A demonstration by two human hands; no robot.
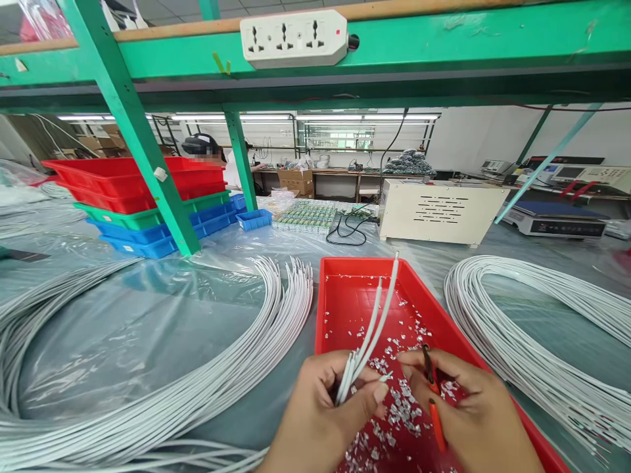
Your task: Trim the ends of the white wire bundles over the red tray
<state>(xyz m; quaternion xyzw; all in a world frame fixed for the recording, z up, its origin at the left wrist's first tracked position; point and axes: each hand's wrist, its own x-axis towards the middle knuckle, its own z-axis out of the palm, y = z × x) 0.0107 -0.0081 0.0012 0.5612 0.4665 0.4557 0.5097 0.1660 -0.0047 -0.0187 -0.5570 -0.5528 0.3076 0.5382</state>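
My left hand (323, 410) is closed around several white cables (382, 315). Two of them stick up well above the fist, and one short end with bare strands points right beside my thumb. In my right hand (478, 401) is a pair of small pliers (436, 424) with orange-red handles and dark jaws; my fingers partly cover it. Both hands are above a red tray (328, 289) strewn with silvery foil scraps (404, 407). The pliers are to the right of the cable ends, apart from them.
A large coil of white cables (236, 387) lies left of the tray, another coil (497, 309) right. Behind are a beige metal box (438, 210), stacked bins (133, 187), a blue scale (552, 220) and a green post (133, 125). A person (207, 148) is farther back.
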